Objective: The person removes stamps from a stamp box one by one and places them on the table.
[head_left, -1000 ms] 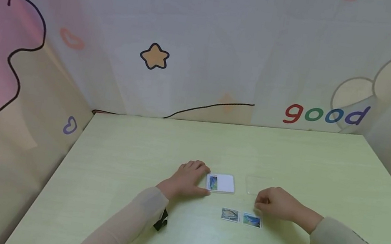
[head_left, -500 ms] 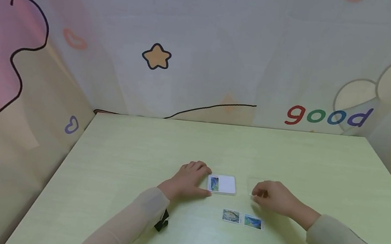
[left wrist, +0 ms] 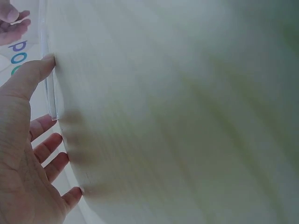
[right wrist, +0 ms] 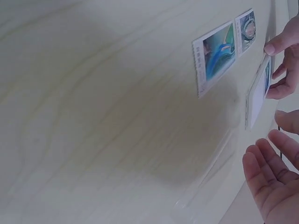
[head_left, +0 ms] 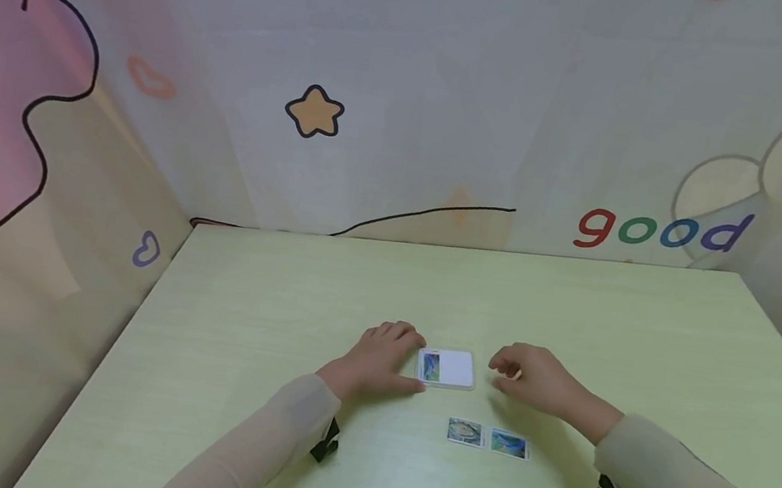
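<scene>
Head view is showing the right hand [head_left: 530, 376] having drifted left, fingers loosely curled and holding nothing, now hovering just beside the white card case [head_left: 447, 367]; the left hand [head_left: 382, 352] is still bracing that case on the bench [head_left: 579, 306].

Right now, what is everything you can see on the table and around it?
White card box with a small blue picture: one, white, middle of the table, between the two hands.
Small picture cards: two, blue and grey prints with white borders, flat side by side, nearer the person than the box.
Clear plastic lid: one, see-through, flat on the table under the right hand.
Pale green wooden table: one, carries everything.
Cartoon wall cloth: pink cloud, orange star, the word good, behind and beside the table.
Left hand: touches the box's left edge, beige sleeve.
Right hand: fingers loosely curled over the lid, right of the box.
</scene>
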Motion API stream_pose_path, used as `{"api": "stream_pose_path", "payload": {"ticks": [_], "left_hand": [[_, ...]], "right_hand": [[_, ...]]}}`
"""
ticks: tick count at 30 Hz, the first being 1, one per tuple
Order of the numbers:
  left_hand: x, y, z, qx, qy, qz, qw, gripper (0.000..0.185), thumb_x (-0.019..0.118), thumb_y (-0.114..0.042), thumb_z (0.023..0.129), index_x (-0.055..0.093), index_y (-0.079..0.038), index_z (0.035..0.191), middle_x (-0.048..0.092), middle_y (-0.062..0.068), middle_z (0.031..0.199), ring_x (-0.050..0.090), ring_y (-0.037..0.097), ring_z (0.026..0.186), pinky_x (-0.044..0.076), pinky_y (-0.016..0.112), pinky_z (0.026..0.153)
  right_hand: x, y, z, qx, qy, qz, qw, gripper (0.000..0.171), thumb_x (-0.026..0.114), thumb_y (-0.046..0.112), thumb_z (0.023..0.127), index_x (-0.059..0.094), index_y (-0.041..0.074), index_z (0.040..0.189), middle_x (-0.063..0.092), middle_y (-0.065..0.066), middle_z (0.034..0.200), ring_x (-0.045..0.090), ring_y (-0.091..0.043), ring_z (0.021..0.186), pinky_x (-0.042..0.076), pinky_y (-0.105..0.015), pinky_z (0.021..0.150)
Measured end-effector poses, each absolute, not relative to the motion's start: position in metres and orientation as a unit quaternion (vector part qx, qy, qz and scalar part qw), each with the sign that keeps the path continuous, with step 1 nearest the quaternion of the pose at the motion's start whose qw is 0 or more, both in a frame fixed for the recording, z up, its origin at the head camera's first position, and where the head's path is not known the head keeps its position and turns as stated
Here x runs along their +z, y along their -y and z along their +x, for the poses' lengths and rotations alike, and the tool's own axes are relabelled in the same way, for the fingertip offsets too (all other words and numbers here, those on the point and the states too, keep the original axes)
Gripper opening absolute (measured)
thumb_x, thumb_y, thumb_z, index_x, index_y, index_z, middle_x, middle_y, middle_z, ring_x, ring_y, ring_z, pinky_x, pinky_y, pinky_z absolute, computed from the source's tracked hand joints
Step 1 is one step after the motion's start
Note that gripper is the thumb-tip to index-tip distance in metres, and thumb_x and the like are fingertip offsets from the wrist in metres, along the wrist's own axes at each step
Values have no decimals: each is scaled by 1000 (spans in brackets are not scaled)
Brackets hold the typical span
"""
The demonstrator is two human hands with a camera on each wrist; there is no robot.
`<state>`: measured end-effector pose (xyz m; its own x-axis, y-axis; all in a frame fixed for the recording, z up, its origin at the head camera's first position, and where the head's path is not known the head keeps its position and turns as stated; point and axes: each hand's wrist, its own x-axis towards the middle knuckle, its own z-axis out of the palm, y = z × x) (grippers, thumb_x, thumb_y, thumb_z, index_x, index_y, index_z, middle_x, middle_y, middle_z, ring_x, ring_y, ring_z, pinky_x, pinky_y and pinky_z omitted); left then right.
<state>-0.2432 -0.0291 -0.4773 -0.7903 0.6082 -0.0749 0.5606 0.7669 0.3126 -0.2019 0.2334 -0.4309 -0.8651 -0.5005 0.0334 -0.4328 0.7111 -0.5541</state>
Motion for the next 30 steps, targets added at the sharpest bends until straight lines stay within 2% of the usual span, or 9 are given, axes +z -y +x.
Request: {"api": "stream_pose_path", "payload": {"ticks": [17,30], "left_hand": [[-477,29,-244,139,-938,305,89,60,66,-49,83,48,-19,132,43,2,137,39,23,125,32,45,106],[-477,31,-244,144,-936,310,87,58,66,-49,84,48,-19,130,44,3,136,40,23,125,32,45,105]], "right_hand": [[-431,-204,-219,-281,-926,-237,90,29,71,8,82,63,-4,107,66,-15,97,61,-26,89,53,-42,79],[-435,-184,-230,-294,-920,-242,99,31,71,10,82,63,-5,108,66,-15,99,61,-27,91,52,-42,82]]}}
